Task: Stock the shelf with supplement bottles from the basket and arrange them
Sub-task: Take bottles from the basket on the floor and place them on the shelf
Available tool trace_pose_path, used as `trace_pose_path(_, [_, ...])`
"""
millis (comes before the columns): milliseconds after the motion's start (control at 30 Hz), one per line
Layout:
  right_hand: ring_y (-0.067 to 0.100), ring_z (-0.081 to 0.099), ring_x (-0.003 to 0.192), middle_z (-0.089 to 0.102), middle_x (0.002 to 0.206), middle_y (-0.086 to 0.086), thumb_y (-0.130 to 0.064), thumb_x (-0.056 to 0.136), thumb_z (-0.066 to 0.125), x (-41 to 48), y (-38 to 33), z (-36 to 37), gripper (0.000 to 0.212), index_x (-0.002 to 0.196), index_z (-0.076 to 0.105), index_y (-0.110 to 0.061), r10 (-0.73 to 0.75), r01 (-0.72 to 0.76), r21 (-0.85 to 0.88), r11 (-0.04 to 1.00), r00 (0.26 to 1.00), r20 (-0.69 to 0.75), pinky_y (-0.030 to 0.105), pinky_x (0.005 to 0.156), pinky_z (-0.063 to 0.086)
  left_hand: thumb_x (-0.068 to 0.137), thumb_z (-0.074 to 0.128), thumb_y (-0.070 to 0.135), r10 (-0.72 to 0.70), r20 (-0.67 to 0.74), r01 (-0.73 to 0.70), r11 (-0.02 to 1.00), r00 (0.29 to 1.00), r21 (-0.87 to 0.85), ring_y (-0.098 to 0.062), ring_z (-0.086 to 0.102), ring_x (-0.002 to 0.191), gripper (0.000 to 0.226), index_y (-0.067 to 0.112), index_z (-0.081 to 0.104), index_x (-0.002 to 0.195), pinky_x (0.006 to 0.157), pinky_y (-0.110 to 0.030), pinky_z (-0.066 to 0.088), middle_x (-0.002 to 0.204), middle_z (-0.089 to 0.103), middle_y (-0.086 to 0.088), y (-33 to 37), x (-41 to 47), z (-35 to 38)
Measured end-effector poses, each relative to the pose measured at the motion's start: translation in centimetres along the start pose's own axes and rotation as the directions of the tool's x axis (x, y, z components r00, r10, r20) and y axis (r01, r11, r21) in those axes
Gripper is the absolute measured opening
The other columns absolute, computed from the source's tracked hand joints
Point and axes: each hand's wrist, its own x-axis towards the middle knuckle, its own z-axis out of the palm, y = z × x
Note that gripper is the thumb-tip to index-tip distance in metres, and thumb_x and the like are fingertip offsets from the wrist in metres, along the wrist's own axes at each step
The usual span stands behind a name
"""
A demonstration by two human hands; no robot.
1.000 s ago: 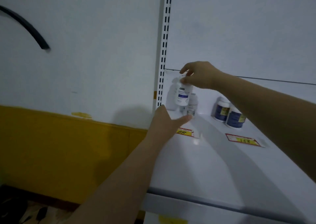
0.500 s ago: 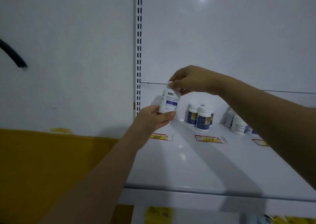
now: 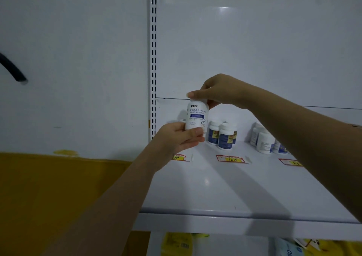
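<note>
- Left hand [image 3: 180,138] has closed round the bottom of the supplement bottle [image 3: 196,116].
- Right hand [image 3: 221,91] pinches its top; it stands upright above the shelf [image 3: 225,187], left end.

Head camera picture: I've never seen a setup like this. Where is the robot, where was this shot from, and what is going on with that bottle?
There is no robot here. A person wears one wide-angle camera on the head, looking forward and down, so you see their own arms. The left hand grips the bottom of a white supplement bottle, and the right hand pinches its cap. The bottle is upright, held in the air over the white shelf. At the back of the shelf stand blue-labelled bottles and, further right, plain white bottles. Red and yellow price tags lie in front of them.
</note>
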Motion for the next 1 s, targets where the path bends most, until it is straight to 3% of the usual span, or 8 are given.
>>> trace_pose_path(300, [0.015, 0.070, 0.075, 0.072, 0.091, 0.010, -0.050, 0.077, 0.069, -0.2, 0.0, 0.1, 0.055, 0.097, 0.067, 0.001, -0.015, 0.016, 0.040, 0.999, 1.000, -0.018, 0.020, 0.066, 0.052, 0.080, 0.071, 0.012, 0.001, -0.029, 0.000, 0.999, 1.000, 0.047, -0.027, 0.069, 0.097, 0.043, 0.000, 0.058, 0.119, 0.090, -0.035, 0.054, 0.109, 0.068, -0.018, 0.2, -0.1, -0.1])
trace_pose_path(433, [0.017, 0.069, 0.083, 0.071, 0.096, 0.009, -0.042, 0.082, 0.067, -0.3, 0.0, 0.0, 0.046, 0.101, 0.067, 0.000, -0.044, 0.043, 0.048, 0.998, 0.999, 0.006, 0.022, 0.073, 0.055, 0.078, 0.072, 0.011, 0.024, -0.051, -0.018, 0.993, 0.998, 0.113, -0.021, 0.069, 0.093, 0.038, 0.005, 0.059, 0.113, 0.081, -0.026, 0.057, 0.103, 0.069, -0.009, 0.2, -0.1, 0.0])
trace_pose_path(533, [0.016, 0.066, 0.091, 0.067, 0.105, 0.006, -0.021, 0.092, 0.059, -0.9, 0.4, -0.1, 0.025, 0.111, 0.062, -0.006, -0.080, 0.055, 0.243, 0.969, 0.993, 0.091, 0.016, 0.069, 0.054, 0.080, 0.070, 0.013, 0.004, -0.013, -0.003, 0.997, 1.000, 0.082, -0.020, 0.068, 0.097, 0.037, 0.009, 0.056, 0.115, 0.086, -0.029, 0.055, 0.109, 0.068, -0.008, 0.1, 0.0, -0.4])
trace_pose_path(667, [0.016, 0.062, 0.094, 0.063, 0.111, 0.007, -0.014, 0.094, 0.055, -1.5, 1.0, 0.2, 0.023, 0.117, 0.057, -0.012, -0.082, 0.000, 0.460, 0.888, 0.984, 0.159, 0.020, 0.076, 0.054, 0.081, 0.070, 0.014, -0.007, 0.034, 0.004, 0.994, 0.999, 0.106, -0.020, 0.068, 0.099, 0.045, 0.007, 0.055, 0.122, 0.086, -0.027, 0.055, 0.113, 0.067, -0.010, 0.1, -0.2, -0.5])
trace_pose_path(733, [0.016, 0.062, 0.096, 0.063, 0.110, 0.004, -0.029, 0.093, 0.056, -1.6, 0.9, 0.7, 0.027, 0.115, 0.057, -0.013, -0.053, -0.018, 0.384, 0.923, 0.983, 0.175, 0.024, 0.079, 0.054, 0.077, 0.074, 0.017, 0.060, -0.043, -0.050, 0.979, 0.997, 0.199, -0.011, 0.068, 0.089, 0.044, 0.010, 0.057, 0.118, 0.073, -0.015, 0.056, 0.107, 0.068, -0.004, 0.0, -0.2, -0.2])
trace_pose_path(833, [0.010, 0.063, 0.086, 0.065, 0.102, 0.002, -0.049, 0.087, 0.056, -1.4, 0.6, 1.3, 0.042, 0.108, 0.060, -0.013, -0.020, 0.004, 0.143, 0.990, 0.993, 0.114, 0.019, 0.065, 0.054, 0.074, 0.077, 0.020, 0.159, -0.153, -0.107, 0.948, 0.975, 0.299, 0.001, 0.059, 0.073, 0.041, 0.015, 0.051, 0.106, 0.053, -0.002, 0.047, 0.090, 0.061, 0.009, 0.1, -0.2, 0.1])
trace_pose_path(900, [0.010, 0.064, 0.082, 0.066, 0.100, 0.002, -0.041, 0.090, 0.057, -1.4, 0.5, 1.1, 0.036, 0.108, 0.062, -0.011, -0.012, -0.007, 0.196, 0.981, 0.995, 0.096, 0.015, 0.055, 0.053, 0.075, 0.077, 0.022, 0.179, -0.167, -0.120, 0.942, 0.970, 0.314, -0.001, 0.059, 0.076, 0.044, 0.016, 0.048, 0.106, 0.055, -0.004, 0.048, 0.096, 0.059, 0.006, 0.1, 0.0, 0.1])
trace_pose_path(1000, [0.011, 0.064, 0.087, 0.065, 0.102, 0.000, -0.028, 0.094, 0.054, -1.4, 0.6, 0.8, 0.030, 0.116, 0.059, -0.009, -0.029, -0.012, 0.295, 0.955, 0.990, 0.137, 0.014, 0.058, 0.054, 0.079, 0.073, 0.028, 0.141, -0.113, -0.092, 0.930, 0.984, 0.357, -0.015, 0.061, 0.093, 0.044, 0.021, 0.046, 0.112, 0.069, -0.016, 0.051, 0.108, 0.059, 0.004, 0.4, -0.2, -0.1])
